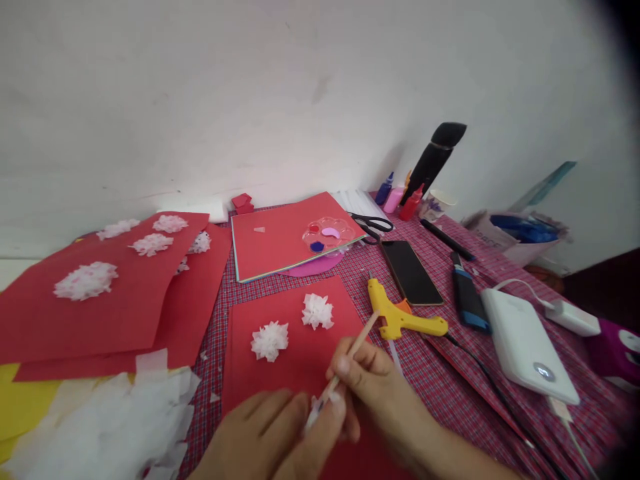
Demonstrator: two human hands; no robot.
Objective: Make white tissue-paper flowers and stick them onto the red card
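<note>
Between finger and thumb, my right hand grips a thin wooden stick, tilted with its upper end toward the glue gun. My left hand is closed on a small piece of white tissue paper at the stick's lower end; most of that piece is hidden by the fingers. Both hands are over a red paper sheet. On this sheet sit two crumpled white tissue tufts, one at the left and another at the right. A pile of white tissue pieces lies left of my left hand.
A yellow glue gun, phone, box cutter and white power bank with cables lie right. Behind are scissors, a paint palette on red paper and paint bottles. Red sheets with tufts lie left.
</note>
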